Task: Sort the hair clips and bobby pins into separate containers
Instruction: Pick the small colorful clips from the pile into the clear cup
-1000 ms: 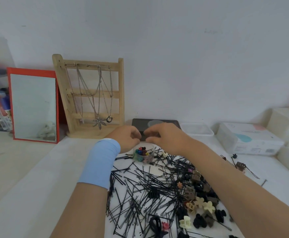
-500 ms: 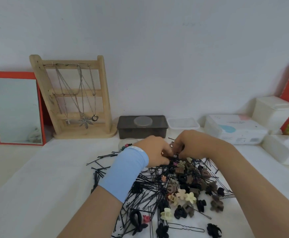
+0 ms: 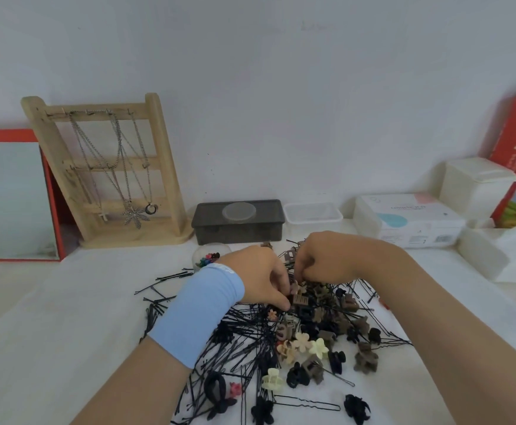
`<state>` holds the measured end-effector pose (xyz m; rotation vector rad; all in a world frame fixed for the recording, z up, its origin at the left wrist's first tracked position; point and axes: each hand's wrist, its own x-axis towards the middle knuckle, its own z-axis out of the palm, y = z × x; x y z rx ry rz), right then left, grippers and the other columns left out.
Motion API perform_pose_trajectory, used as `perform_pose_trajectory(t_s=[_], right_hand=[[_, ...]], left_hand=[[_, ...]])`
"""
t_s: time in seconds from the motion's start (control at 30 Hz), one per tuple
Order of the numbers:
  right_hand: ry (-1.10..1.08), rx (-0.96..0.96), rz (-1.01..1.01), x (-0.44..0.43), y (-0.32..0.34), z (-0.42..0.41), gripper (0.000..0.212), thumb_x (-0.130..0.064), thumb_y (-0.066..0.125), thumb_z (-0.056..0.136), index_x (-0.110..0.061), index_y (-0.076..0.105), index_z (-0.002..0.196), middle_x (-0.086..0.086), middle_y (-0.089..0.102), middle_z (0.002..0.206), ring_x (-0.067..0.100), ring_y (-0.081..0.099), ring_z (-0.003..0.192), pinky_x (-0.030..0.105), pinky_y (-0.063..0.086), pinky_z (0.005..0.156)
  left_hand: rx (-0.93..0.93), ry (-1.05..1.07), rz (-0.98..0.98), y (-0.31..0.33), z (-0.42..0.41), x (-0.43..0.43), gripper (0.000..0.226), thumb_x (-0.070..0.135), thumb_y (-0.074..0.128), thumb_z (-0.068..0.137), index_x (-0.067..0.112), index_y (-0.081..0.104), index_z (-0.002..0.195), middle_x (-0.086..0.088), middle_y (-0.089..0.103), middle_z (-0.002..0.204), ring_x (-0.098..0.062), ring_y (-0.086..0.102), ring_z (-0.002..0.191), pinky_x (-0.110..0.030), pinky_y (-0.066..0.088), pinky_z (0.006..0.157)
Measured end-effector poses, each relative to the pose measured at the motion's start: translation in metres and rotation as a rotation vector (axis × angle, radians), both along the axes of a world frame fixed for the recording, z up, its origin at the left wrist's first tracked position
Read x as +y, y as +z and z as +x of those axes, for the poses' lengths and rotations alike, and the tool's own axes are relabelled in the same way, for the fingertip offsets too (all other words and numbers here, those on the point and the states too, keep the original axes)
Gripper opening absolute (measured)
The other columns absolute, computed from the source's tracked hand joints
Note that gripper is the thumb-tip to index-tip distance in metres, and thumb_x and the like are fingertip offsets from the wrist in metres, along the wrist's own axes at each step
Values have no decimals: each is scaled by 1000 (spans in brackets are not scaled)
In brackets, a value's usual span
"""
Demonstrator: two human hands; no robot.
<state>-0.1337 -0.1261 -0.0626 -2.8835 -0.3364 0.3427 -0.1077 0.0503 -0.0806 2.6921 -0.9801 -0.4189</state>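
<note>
Your left hand, with a blue wristband, and your right hand meet just in front of the dark lidded box. Both have fingers curled down into the heap of bobby pins and hair clips; whether either pinches anything cannot be told. A small clear cup of coloured clips stands before the box's left end, and a clear tub sits beside its right end.
</note>
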Motion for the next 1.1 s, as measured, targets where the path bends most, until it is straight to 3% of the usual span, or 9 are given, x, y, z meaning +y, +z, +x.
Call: perform_pose_trajectory(t_s=[0.13, 0.33, 0.47, 0.6, 0.67, 0.77, 0.83, 1.0, 1.1], right_hand=[[-26, -3, 19, 5, -3, 0, 23, -46, 66, 84, -25, 76, 85, -7, 69, 82, 11, 59, 75, 30, 50, 70], [5, 45, 17, 7, 1, -4, 27, -16, 68, 81, -32, 74, 101, -21, 60, 79, 4, 60, 83, 26, 53, 79], [27, 15, 86, 13, -1, -3, 19, -20, 72, 79, -36, 74, 89, -22, 64, 82, -1, 61, 83, 20, 48, 71], [64, -34, 27, 21, -8, -4, 12, -32, 76, 81, -35, 76, 93, -25, 60, 75, -2, 58, 79, 19, 43, 66], [50, -57, 36, 22, -9, -4, 12, -33, 77, 80, -33, 77, 92, -24, 62, 76, 0, 60, 80, 20, 47, 69], [21, -78, 106, 17, -3, -4, 10, -28, 77, 80, -30, 77, 89, -19, 70, 82, -8, 62, 70, 13, 47, 64], [-2, -93, 136, 14, 2, -6, 12, -22, 73, 82, -29, 76, 92, -16, 70, 84, -12, 60, 60, 5, 41, 52], [-1, -109, 145, 17, 5, -11, 25, -20, 57, 89, -34, 74, 99, -21, 53, 70, -5, 51, 70, 16, 37, 63], [25, -115, 106, 18, 5, -12, 16, -30, 61, 92, -27, 77, 96, -21, 62, 71, -1, 59, 76, 21, 46, 72]], left_hand=[[-60, 8, 31, 1, 3, 3, 14, 43, 72, 78, 34, 75, 89, 20, 66, 86, -6, 63, 84, -29, 55, 80], [1, 139, -129, 24, 6, 25, 25, 34, 52, 86, 20, 45, 67, 8, 45, 60, -15, 44, 59, -29, 39, 62], [31, 242, -209, 32, 5, 27, 34, 31, 40, 92, 19, 33, 62, 3, 34, 52, -17, 34, 49, -33, 33, 60], [63, 171, -99, 26, 3, 27, 50, 46, 43, 98, 19, 64, 62, 8, 60, 51, -4, 49, 40, -23, 40, 56], [102, 111, -83, 23, 0, 30, 36, 51, 54, 93, 28, 75, 75, 10, 70, 64, -1, 57, 50, -22, 45, 60], [118, 19, -138, 17, -7, 33, 8, 38, 71, 85, 34, 78, 87, 21, 69, 65, -1, 63, 60, -22, 51, 68], [97, -29, -114, 12, -14, 31, 10, 30, 74, 83, 34, 78, 91, 30, 63, 61, 8, 58, 59, -12, 45, 64], [19, -48, -25, 1, -20, 23, 17, 35, 76, 82, 35, 78, 99, 19, 68, 86, 0, 60, 77, -23, 50, 76], [3, -57, 17, 2, -21, 21, 19, 36, 78, 80, 34, 78, 99, 15, 71, 94, -7, 64, 85, -30, 54, 83]])
